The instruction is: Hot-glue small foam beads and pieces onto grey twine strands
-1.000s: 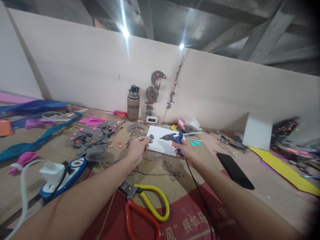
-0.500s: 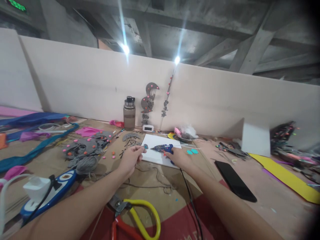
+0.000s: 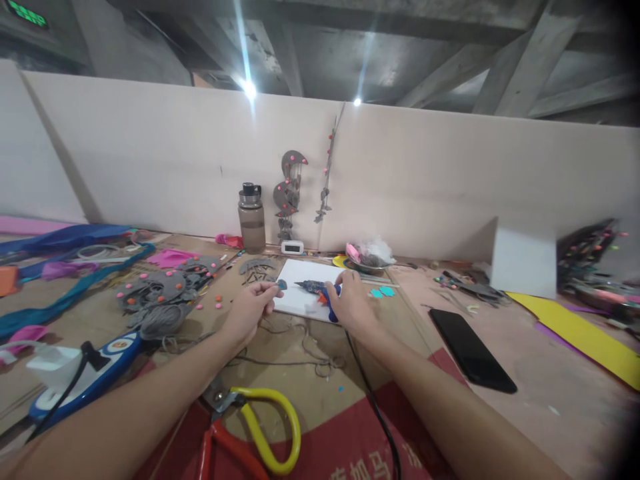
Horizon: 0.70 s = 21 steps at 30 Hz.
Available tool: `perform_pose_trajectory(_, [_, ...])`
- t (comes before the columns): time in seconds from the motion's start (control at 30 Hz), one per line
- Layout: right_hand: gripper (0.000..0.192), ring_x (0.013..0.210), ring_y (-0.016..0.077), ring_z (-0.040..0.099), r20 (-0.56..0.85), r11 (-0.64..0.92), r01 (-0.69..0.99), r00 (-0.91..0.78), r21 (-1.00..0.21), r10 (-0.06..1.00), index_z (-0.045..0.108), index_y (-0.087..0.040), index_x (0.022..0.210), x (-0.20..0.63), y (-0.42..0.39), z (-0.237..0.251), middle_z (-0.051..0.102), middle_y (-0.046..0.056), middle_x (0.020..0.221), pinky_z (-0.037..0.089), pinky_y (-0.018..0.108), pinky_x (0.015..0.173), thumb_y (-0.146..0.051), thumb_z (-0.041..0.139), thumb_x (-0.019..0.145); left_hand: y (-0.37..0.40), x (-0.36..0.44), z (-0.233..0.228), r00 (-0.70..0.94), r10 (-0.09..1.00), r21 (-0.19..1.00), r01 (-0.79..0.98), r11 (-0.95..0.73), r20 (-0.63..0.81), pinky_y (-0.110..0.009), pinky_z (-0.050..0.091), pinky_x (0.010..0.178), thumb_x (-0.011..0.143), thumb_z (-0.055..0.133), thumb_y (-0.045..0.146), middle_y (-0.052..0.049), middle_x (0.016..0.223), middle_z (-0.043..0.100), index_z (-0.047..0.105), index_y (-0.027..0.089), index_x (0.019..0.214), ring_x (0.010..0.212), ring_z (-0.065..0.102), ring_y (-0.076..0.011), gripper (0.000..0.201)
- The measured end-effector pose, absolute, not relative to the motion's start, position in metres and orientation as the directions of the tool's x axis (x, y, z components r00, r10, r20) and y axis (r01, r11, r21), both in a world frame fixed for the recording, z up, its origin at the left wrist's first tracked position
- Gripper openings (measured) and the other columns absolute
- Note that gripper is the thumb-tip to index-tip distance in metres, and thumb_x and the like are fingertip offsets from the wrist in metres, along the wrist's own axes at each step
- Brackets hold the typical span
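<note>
Between the fingertips of my left hand (image 3: 254, 308) is a small grey piece (image 3: 281, 285) with a blue patch on it. My right hand (image 3: 351, 303) is wrapped round a blue hot glue gun (image 3: 332, 303), its dark nozzle pointing left at the grey piece, with a short gap between them. Both hands are over a white board (image 3: 300, 272). From the glue gun a black cord (image 3: 373, 393) runs toward me. Loose grey yarn (image 3: 310, 353) trails across the cardboard just this side of the board. Turquoise cut-outs (image 3: 383, 292) lie right of my right hand.
Scissors (image 3: 273, 400) with yellow and red handles lie close in front. A black phone (image 3: 470, 350) is on the right. At left are a power strip (image 3: 117, 353) and grey felt pieces with pink dots (image 3: 167, 287). A bottle (image 3: 251, 227) stands at the back.
The view has shifted a little. My right hand has turned on the glue gun and now covers more of its rear. My left hand still pinches the grey piece near the nozzle.
</note>
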State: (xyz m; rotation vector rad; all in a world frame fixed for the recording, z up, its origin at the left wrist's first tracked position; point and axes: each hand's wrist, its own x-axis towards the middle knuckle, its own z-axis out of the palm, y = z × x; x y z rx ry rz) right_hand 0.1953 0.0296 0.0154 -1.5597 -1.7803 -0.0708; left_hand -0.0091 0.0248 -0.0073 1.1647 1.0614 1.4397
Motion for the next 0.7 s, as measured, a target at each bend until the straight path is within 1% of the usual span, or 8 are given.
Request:
perform_pose_trajectory(0.13, [0.009,0.079,0.0158,0.049,0.61,0.597,0.665,-0.259,-0.449,0.748,0.049,-0.019,0.081,0.165,-0.01,0.035,0.052,0.004,0.085,0.04,0.028,0.072,-0.023,0.044,0.086,0.02,-0.008,0.002,-0.082,0.988,0.973,-0.182,-0.142,0.129,-0.018,0.016,0.038,0.067,0.068,0.036,0.003,0.052,0.052,0.058,0.012,0.074,0.039,0.033,-0.0032,0.028])
perform_pose_trajectory(0.2, [0.008,0.077,0.0142,0.049,0.608,0.672,0.554,-0.334,-0.491,0.72,0.049,-0.02,0.083,0.153,-0.027,0.039,0.052,0.002,0.083,0.04,0.028,0.072,-0.022,0.042,0.087,0.018,-0.007,0.007,-0.072,0.988,0.965,-0.215,-0.149,0.136,-0.018,0.017,0.038,0.067,0.068,0.036,0.004,0.052,0.05,0.058,0.012,0.074,0.039,0.033,-0.0034,0.027])
perform_pose_trajectory(0.23, [0.008,0.077,0.0141,0.049,0.611,0.678,0.517,-0.328,-0.523,0.72,0.049,-0.02,0.085,0.149,-0.031,0.038,0.052,0.002,0.084,0.041,0.028,0.072,-0.021,0.042,0.087,0.017,-0.007,0.009,-0.065,0.988,0.962,-0.228,-0.15,0.139,-0.018,0.017,0.039,0.067,0.068,0.036,0.004,0.052,0.05,0.059,0.012,0.074,0.04,0.033,-0.0035,0.027])
perform_pose_trajectory(0.33, [0.013,0.082,0.015,0.05,0.578,0.603,0.413,-0.201,-0.683,0.791,0.047,-0.02,0.096,0.145,-0.029,0.027,0.052,0.004,0.091,0.043,0.03,0.075,-0.023,0.047,0.084,0.015,-0.005,0.01,-0.044,0.987,0.963,-0.215,-0.161,0.155,-0.019,0.02,0.04,0.069,0.066,0.037,0.002,0.058,0.055,0.06,0.012,0.076,0.043,0.037,-0.0044,0.027])
perform_pose_trajectory(0.4, [0.019,0.092,0.016,0.051,0.511,0.524,0.286,-0.126,-0.802,0.85,0.045,-0.02,0.097,0.145,-0.018,0.015,0.053,0.005,0.098,0.044,0.034,0.083,-0.024,0.052,0.08,0.015,-0.005,0.008,-0.054,0.981,0.968,-0.16,-0.194,0.188,-0.019,0.026,0.043,0.07,0.065,0.038,0.001,0.061,0.058,0.061,0.013,0.079,0.048,0.042,-0.0061,0.027])
perform_pose_trajectory(0.5, [0.033,0.108,0.0167,0.05,0.391,0.397,0.028,-0.123,-0.918,0.912,0.042,-0.022,0.101,0.143,-0.004,0.001,0.053,0.006,0.111,0.037,0.038,0.098,-0.023,0.06,0.074,0.013,-0.004,0.006,-0.116,0.952,0.958,-0.001,-0.286,0.284,-0.023,0.04,0.06,0.072,0.062,0.038,-0.002,0.07,0.063,0.062,0.014,0.08,0.064,0.054,-0.0116,0.025])
perform_pose_trajectory(0.6, [0.05,0.113,0.0163,0.05,0.296,0.24,-0.252,-0.212,-0.937,0.931,0.038,-0.025,0.108,0.139,-0.003,-0.001,0.053,0.005,0.116,0.038,0.037,0.098,-0.023,0.067,0.067,0.007,-0.003,0.01,-0.137,0.894,0.889,0.245,-0.386,0.426,-0.031,0.042,0.082,0.073,0.061,0.035,-0.005,0.088,0.067,0.065,0.016,0.079,0.086,0.059,-0.0182,0.02])
perform_pose_trajectory(0.7, [0.06,0.097,0.0145,0.058,0.222,0.077,-0.416,-0.311,-0.906,0.924,0.036,-0.027,0.11,0.134,-0.011,0.004,0.059,0.001,0.104,0.046,0.033,0.085,-0.022,0.072,0.062,0.0,0.0,0.016,-0.089,0.842,0.788,0.416,-0.454,0.532,-0.034,0.039,0.09,0.074,0.06,0.033,-0.006,0.098,0.066,0.066,0.018,0.076,0.098,0.057,-0.0211,0.016])
